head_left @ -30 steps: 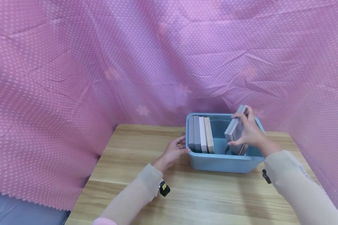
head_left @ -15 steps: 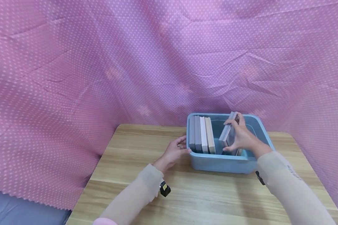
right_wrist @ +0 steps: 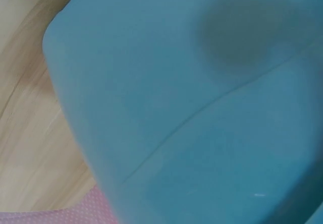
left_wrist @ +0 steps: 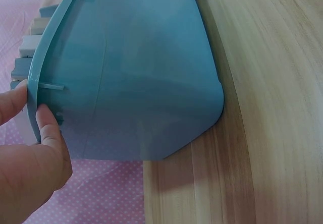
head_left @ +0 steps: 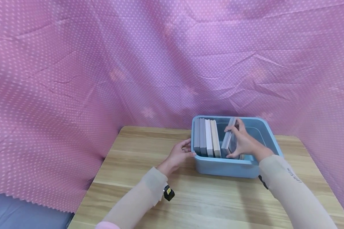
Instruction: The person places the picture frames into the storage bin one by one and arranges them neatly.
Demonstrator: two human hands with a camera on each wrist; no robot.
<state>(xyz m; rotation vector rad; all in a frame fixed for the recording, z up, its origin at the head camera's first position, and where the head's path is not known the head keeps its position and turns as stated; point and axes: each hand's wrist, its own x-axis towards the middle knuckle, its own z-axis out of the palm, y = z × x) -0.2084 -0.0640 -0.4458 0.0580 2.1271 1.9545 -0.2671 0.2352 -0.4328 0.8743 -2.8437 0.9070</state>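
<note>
A blue plastic bin [head_left: 226,167] stands on the table with several books in it. Four-sided and slim, a row of grey, white and cream books [head_left: 208,138] stands upright at its left end, the cream one leaning slightly. My left hand [head_left: 178,156] pinches the bin's left rim; in the left wrist view the thumb and a finger of that hand [left_wrist: 35,158] lie on either side of the rim. Inside the bin, my right hand [head_left: 242,141] grips a grey book [head_left: 227,140], tilted, just right of the row. The right wrist view shows only the bin's outer wall [right_wrist: 151,82], not the hand.
The wooden table [head_left: 195,197] extends to the left and front of the bin. A pink dotted cloth [head_left: 160,63] hangs close behind it and along both sides. Inside the bin, its right end [head_left: 259,128] shows bare wall.
My right hand has moved left and down with the grey book, bringing it deeper into the bin and nearer the row. The left hand has stayed at the rim.
</note>
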